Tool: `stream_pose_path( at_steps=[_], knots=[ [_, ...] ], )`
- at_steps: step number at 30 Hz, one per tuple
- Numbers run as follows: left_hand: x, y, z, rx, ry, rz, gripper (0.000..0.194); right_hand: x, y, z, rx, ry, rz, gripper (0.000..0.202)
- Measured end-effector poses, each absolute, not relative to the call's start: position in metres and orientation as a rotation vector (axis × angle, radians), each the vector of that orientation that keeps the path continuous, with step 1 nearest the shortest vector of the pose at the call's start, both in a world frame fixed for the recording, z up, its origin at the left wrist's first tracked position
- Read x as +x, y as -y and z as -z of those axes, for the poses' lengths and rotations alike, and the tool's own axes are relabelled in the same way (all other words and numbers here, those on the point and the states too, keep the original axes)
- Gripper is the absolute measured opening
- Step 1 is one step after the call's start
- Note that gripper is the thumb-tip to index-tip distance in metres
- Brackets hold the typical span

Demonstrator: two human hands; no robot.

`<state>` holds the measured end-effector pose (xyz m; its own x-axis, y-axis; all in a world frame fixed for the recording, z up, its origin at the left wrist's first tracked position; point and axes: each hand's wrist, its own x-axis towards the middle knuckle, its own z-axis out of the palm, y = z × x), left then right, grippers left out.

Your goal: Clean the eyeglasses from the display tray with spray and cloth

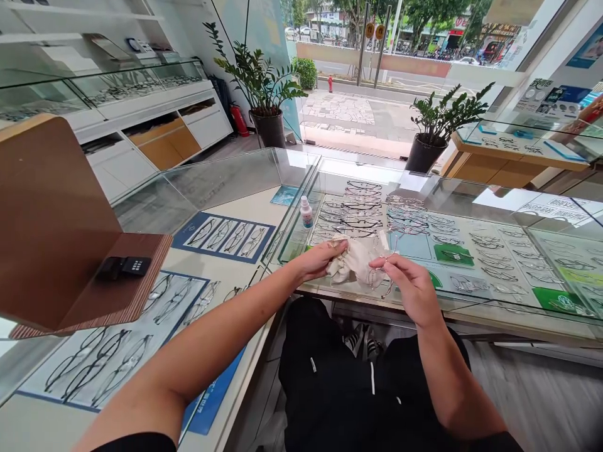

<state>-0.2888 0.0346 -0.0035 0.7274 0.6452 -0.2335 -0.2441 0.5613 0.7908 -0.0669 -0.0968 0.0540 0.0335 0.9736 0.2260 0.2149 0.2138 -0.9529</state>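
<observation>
No text can be read with certainty. White characters are printed on the blue sheet point(220, 389) at bottom centre, too small to be deciphered. Blurred lettering is borne by the bottle point(306, 213) near the middle, the posters point(549, 97) at upper right and the shop signs point(456, 32) at the top.

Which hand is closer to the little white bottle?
Left. The left hand is just this side of the bottle; the right hand is farther away, to its right.

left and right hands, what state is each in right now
Left hand: closed on a soft cream-coloured cloth.
Right hand: closed, pinching thin wire-framed eyeglasses.
</observation>
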Motion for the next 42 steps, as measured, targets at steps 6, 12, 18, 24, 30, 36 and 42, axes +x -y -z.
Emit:
stream_pose_path(
  at_steps=[6,12,18,24,30,36,42],
  knots=[
    [-0.288,-0.030,-0.004,0.811,-0.556,-0.573,0.050,-0.063,0.106,-0.058,-1.226,1.390,-0.879,0.030],
    [-0.283,-0.023,-0.022,0.784,-0.547,-0.626,0.044,-0.063,0.111,-0.059,-1.149,1.380,-0.993,0.030],
    [-0.278,-0.032,-0.021,0.794,-0.832,-1.061,0.044,-0.061,0.117,-0.061,-1.026,1.314,-1.086,0.028],
    [-0.273,-0.016,-0.036,0.811,-0.914,-1.114,0.052,-0.058,0.121,-0.061,-0.963,1.309,-1.090,0.026],
    [-0.268,0.016,-0.059,0.923,-0.547,-0.747,0.057,-0.063,0.119,-0.053,-1.027,1.392,-1.136,0.025],
    [-0.271,0.020,-0.068,0.862,-0.336,-0.634,0.051,-0.063,0.114,-0.046,-1.003,1.365,-1.174,0.026],
    [-0.271,0.022,-0.081,0.776,-0.348,-0.573,0.057,-0.064,0.111,-0.047,-0.914,1.295,-1.222,0.027]
  ],
)
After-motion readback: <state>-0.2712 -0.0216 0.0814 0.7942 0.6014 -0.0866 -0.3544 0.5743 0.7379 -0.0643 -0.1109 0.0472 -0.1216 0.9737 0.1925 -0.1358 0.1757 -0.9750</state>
